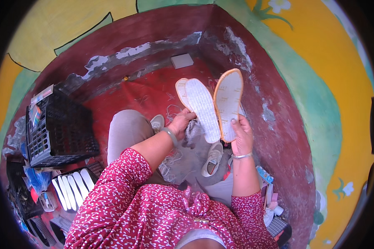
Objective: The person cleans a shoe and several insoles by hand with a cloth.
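My left hand (182, 123) is closed around the edge of a pale quilted insole (202, 108) and an orange-edged insole (180, 90) that shows partly behind it. In my right hand (242, 132), thumb in front, is another insole (228, 94), cream with faint markings and an orange border. The insoles are held upright side by side before me, their lower ends close together. Below my left hand hangs a bunched grey, dark-patched thing (192, 133) whose kind I cannot make out.
A black plastic crate (60, 128) stands at the left, with a tray of white strip-like pieces (72, 189) nearer me. My shoes (213, 159) rest on the floor among loose white cords (166, 168). A white block (182, 61) lies by the far wall; small boxes (265, 175) sit at right.
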`<state>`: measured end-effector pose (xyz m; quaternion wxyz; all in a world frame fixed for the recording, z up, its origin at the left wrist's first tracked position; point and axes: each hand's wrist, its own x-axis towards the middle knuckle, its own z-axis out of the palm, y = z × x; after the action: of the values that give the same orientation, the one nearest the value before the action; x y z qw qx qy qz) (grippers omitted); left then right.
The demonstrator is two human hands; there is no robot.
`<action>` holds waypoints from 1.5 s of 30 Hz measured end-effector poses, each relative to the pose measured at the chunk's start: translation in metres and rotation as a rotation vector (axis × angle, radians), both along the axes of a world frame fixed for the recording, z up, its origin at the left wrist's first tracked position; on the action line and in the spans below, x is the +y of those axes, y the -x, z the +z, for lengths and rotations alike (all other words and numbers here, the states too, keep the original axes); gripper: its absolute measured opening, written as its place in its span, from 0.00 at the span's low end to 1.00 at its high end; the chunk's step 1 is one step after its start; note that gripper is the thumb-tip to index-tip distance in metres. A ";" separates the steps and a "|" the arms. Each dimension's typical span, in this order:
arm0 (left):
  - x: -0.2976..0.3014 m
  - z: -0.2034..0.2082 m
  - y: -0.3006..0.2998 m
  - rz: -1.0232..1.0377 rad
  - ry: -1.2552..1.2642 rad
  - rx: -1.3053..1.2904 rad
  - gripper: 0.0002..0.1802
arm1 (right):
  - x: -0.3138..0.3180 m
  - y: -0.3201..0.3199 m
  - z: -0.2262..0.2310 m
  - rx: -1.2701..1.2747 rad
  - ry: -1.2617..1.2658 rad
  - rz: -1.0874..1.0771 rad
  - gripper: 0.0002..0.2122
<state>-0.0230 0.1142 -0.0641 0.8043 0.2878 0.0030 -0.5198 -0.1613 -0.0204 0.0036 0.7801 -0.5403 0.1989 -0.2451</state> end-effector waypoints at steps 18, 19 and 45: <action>-0.020 -0.023 0.007 0.036 -0.137 -0.100 0.14 | -0.009 -0.014 -0.080 0.508 0.320 0.092 0.15; -0.019 -0.024 0.006 0.025 -0.147 -0.106 0.14 | -0.011 -0.014 -0.082 0.544 0.358 0.126 0.15; -0.003 -0.045 -0.012 -0.041 -0.453 -0.156 0.13 | -0.228 -0.066 -0.144 1.048 0.991 -0.191 0.16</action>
<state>-0.0111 0.1115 -0.1092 0.7063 0.5003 0.0514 -0.4982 -0.0958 -0.2482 -0.1402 0.2214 -0.8568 0.4584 -0.0825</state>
